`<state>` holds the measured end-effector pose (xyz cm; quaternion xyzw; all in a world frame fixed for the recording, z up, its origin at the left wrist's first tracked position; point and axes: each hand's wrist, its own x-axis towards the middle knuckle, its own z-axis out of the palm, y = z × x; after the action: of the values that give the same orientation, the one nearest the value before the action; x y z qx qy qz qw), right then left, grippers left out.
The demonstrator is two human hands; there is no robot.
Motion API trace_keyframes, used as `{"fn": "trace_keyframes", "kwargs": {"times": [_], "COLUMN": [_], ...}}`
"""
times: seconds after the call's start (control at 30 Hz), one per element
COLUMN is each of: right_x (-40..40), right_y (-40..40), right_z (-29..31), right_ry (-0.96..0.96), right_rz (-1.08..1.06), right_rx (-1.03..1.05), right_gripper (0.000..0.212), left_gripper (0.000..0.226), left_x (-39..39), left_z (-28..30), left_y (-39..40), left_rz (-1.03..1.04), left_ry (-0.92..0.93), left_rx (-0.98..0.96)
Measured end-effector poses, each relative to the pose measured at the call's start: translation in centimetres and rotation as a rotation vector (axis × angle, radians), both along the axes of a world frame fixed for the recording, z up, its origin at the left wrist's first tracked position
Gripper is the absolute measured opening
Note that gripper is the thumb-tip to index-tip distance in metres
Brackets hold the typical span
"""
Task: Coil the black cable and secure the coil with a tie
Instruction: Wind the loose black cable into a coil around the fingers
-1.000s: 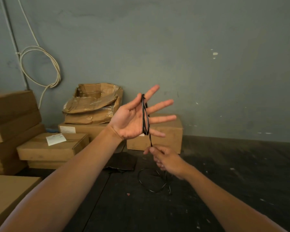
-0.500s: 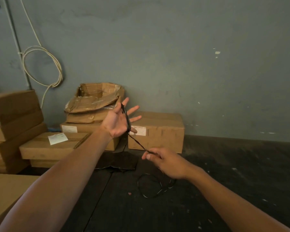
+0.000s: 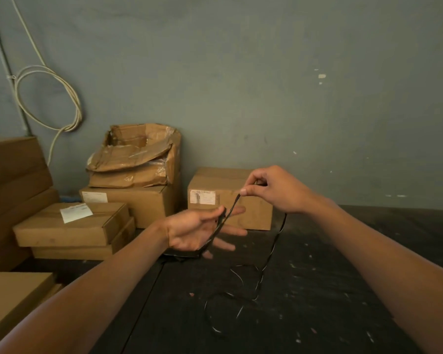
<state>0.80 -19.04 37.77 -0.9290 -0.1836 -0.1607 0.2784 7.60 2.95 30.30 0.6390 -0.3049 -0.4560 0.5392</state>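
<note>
Cable [image 3: 271, 254]: thin, light, limp. Loops are wound round the spread left hand [image 3: 192, 232] at frame centre; slack trails over the bench [image 3: 343, 290] lower right. Right hand [image 3: 274, 190] fingers pinch the strand; best gripped near the coil.

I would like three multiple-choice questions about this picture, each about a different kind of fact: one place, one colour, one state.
1. Where does the loose part of the thin black cable lie?
A. on the dark floor
B. on a box
C. on the wall

2. What colour is the coiled cord hanging on the wall?
A. red
B. off-white
C. blue

3. What is the right hand doing?
A. resting flat
B. pinching the cable
C. pointing

Answers:
1 A, its loops spread over the dark floor.
2 B, it looks pale cream.
3 B, fingertips grip the strand above the left hand.
</note>
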Motion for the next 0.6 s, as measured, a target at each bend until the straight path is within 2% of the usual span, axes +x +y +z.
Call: {"fn": "trace_keyframes", "kwargs": {"times": [0.2, 0.33, 0.43, 0.6], "right_x": [0.8, 1.0, 1.0, 0.5], "right_y": [-1.3, -1.5, -1.8, -1.2], "right_z": [-0.4, -1.7, -3.1, -7.0], "right_ry": [0.030, 0.101, 0.216, 0.367], "right_rz": [0.029, 0.120, 0.151, 0.158], "right_rx": [0.072, 0.206, 0.346, 0.432], "right_gripper": [0.013, 0.026, 0.023, 0.015], "left_gripper": [0.052, 0.056, 0.056, 0.055], "left_x": [-1.9, -2.8, -3.4, -3.5], "left_z": [1.1, 2.1, 2.8, 5.0], "left_y": [-1.0, -1.6, -1.8, -2.1], "left_rz": [-0.214, -0.321, -0.376, -0.354], "left_ry": [0.036, 0.081, 0.103, 0.118], "left_rx": [-0.007, -0.033, -0.106, -0.321]}}
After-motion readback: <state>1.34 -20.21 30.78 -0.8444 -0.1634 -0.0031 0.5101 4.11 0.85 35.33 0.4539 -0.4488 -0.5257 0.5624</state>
